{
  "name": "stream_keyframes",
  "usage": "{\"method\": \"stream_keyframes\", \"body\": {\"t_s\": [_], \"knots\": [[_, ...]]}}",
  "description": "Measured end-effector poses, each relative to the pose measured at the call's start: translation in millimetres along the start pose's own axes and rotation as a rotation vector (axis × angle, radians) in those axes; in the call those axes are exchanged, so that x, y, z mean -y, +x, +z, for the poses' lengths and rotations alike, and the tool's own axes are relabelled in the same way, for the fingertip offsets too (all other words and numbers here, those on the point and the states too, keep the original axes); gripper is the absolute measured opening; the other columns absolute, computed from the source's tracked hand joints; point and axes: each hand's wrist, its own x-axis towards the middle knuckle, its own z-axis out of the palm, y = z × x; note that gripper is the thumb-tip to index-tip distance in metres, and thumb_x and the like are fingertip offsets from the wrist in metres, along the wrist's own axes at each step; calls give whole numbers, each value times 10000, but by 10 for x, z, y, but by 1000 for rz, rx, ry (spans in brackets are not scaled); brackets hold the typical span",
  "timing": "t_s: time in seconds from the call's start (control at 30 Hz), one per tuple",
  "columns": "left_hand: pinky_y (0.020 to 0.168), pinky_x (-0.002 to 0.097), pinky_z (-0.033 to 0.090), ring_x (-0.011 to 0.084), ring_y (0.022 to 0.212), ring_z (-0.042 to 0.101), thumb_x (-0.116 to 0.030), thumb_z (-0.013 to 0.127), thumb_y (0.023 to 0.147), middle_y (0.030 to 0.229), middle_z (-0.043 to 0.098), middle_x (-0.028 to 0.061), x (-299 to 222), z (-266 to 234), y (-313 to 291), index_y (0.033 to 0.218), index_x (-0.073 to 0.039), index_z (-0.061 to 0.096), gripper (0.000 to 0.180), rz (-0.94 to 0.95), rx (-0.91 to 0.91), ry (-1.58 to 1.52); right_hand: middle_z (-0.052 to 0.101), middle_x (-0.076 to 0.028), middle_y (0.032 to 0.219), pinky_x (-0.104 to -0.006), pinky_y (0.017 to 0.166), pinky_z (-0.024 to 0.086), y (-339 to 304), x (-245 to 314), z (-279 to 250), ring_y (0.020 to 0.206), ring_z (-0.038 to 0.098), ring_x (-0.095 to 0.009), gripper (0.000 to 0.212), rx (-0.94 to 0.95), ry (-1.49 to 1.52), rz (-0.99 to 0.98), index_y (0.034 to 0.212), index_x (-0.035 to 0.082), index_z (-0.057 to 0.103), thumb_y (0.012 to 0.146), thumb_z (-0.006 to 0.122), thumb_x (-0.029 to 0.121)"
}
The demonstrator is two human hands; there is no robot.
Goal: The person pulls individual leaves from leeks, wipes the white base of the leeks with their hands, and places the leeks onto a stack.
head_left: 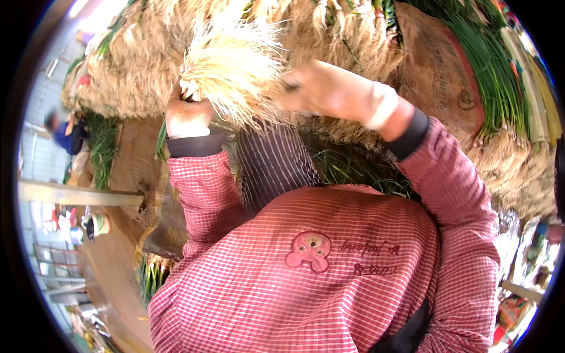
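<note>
Two bare hands meet at a bundle of pale roots (235, 70), the white bulb ends and stringy root fringe of a bunch of green onions held up in front of the person's chest. The left hand (187, 115) is closed around the bundle from below — its fingers (188, 91) curl into the bulbs at the lower left edge of the fringe. The right hand (329, 91) reaches in from the other side and is blurred; it looks loosely closed with something dark at its fingertips, touching the right edge of the roots, but what it pinches cannot be told.

Both forearms wear a red-and-white checked shirt (318, 276) with dark cuffs, and a pink patch sits on the shirt front below the hands. Between the arms, just under the bundle, hangs a dark striped cloth (271, 165).

Beyond the hands, heaps of brown, soil-matted onion roots (135, 70) fill the far side of the view. To the right of the right hand lies a stack of long green stalks (494, 76) — well apart from it. Below the right wrist, more green leaves (347, 167) show in shadow. Far to the left of the left hand, another person in blue (67, 132) bends over greens.
</note>
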Motion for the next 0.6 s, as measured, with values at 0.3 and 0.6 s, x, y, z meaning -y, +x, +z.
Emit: {"method": "stream_keyframes", "body": {"t_s": [0.3,0.6], "knots": [[619,267,327,108,570,328,-156,358,1019,611,345,-24,60,143,-185,773,-91,488,286,69,12,-107,656,-78,849,-306,768,515,-54,-143,257,788,612,-175,281,-122,297,215,1046,51,665,930,600,299],[719,185,417,68,610,392,-82,388,961,655,442,-71,44,-110,-87,1133,32,544,258,233,76,257,621,-16,759,-217,559,466,-208,66,-178,589,495,-66,202,-106,859,188,992,22,658,934,624,213]]}}
